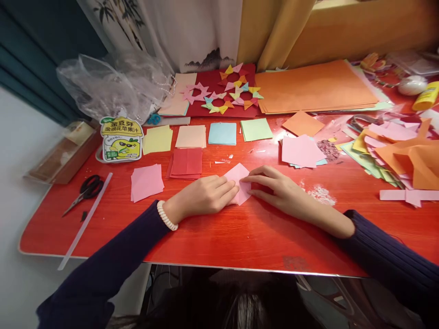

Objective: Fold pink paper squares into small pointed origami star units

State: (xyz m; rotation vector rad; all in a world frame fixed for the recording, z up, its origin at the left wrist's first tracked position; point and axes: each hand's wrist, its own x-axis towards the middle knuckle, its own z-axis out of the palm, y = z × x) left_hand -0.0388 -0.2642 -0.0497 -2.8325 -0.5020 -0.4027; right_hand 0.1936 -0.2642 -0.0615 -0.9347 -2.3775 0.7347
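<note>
Head view: taking the sheet as the clock's centre and 12 as away from the person, the pink sheet (240, 172) lies on the red table (219, 242), turned so that one corner points to 12 and another to 6.

The left hand (210, 194) comes in from 8 o'clock, fingers together and bent, holding the sheet's left side down under them; its thumb is mostly hidden. The right hand (276, 185) reaches in from 4 o'clock, fingers curved and a little apart, the tips touching the right edge. Whether they pinch the paper or only rest on it, I cannot tell.

Around them, the red stack (187, 162) is at 10 o'clock, the blue stack (222, 133) at 11, the green stack (256, 130) near 1 and the orange square (303, 123) at 2. Star rings (223, 109) lie beyond, near 12; the scissors (91, 187) are well apart at 9.

The step looks like shaping a fold. To do it well, I would keep the left fingers steady so the sheet cannot twist, bring the edge exactly to the centre line before pressing, then run a fingertip from the 12 corner towards 6. Pressing too early would likely set a crooked crease.
</note>
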